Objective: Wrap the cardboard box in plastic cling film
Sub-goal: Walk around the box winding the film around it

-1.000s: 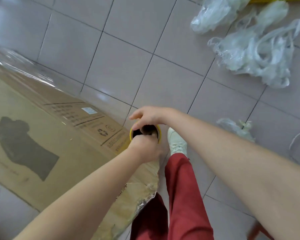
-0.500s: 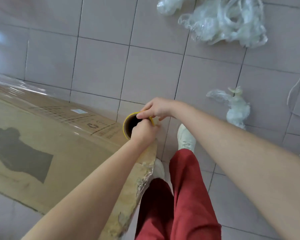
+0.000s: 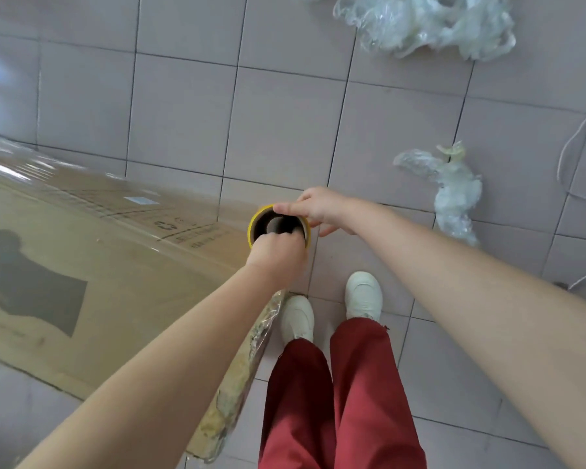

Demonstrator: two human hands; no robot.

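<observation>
I am mid-wrap, I think. My left hand (image 3: 278, 257) hooks inside the yellow-rimmed tube of clear cling film (image 3: 255, 222); my right hand (image 3: 317, 206) pinches its rim. The big flat brown cardboard box (image 3: 122, 265) sits just left of it, on the grey tiled floor (image 3: 285, 130). Next, pull film round the near corner (image 3: 272, 299); tiles by my feet give room.

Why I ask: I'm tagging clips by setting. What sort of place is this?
Probably an indoor packing or storage area: a bare tiled floor, a large cardboard box lying on it, and discarded plastic wads.
</observation>
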